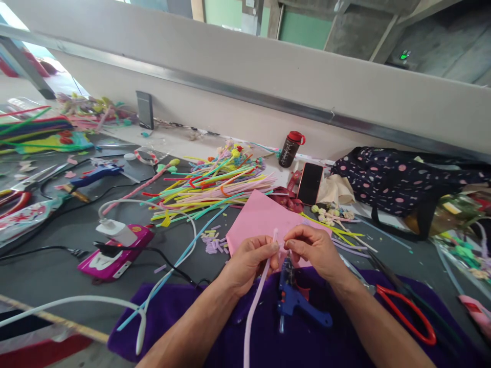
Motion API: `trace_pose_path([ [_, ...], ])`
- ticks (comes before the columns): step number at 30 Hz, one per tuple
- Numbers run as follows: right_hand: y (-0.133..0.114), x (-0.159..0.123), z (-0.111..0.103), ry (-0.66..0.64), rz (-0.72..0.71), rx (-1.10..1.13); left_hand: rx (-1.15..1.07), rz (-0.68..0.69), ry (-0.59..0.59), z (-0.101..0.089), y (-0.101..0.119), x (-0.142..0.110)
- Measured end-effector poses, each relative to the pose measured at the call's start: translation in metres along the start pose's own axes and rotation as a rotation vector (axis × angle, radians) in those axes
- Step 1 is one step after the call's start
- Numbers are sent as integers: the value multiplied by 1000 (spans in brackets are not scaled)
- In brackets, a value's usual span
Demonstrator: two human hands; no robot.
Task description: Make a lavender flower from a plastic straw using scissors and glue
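Note:
My left hand (249, 260) is closed on a long pale pink pipe cleaner (253, 306) that trails down toward me over a purple cloth (184, 317). My right hand (312, 250) pinches the top end of the same pipe cleaner, close against the left fingers. Just below both hands a blue glue gun (293, 299) lies on the purple cloth. A pink sheet (261, 214) lies on the table right behind my hands.
A heap of coloured pipe cleaners (207, 186) spreads mid-table. Red-handled scissors (406, 312) lie at right, a pink power strip (117, 253) with a white charger at left. Behind are a phone (310, 183), a dark bottle (289, 148) and a dotted bag (395, 179).

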State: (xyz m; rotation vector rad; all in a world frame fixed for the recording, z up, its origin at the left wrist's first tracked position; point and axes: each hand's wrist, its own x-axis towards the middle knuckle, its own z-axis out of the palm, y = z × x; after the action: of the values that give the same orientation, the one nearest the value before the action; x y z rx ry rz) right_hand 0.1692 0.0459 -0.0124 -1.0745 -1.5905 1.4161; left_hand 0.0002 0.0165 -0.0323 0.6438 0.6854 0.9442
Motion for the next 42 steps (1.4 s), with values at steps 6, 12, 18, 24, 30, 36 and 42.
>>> trace_pose_path([
  [6,4,0,3,-60,-53,-76,34,-28,5,0,0,-1],
  [12,-6,-5,-1,-88,-138,-243,56,-31,-10,1,0,-1],
  [18,-12,-1,-22,-122,-190,-329,222,-62,23,3,4,-3],
  [24,-11,-1,-24,-91,-234,-323,213,-89,16,-1,3,0],
  [30,-12,-6,-13,-96,-483,-502,154,-75,51,-1,2,0],
  [36,-9,-6,-7,-96,-526,-522,142,-69,37,2,3,-1],
  [42,-12,-7,-2,-96,-514,-594,157,-73,42,1,2,-1],
])
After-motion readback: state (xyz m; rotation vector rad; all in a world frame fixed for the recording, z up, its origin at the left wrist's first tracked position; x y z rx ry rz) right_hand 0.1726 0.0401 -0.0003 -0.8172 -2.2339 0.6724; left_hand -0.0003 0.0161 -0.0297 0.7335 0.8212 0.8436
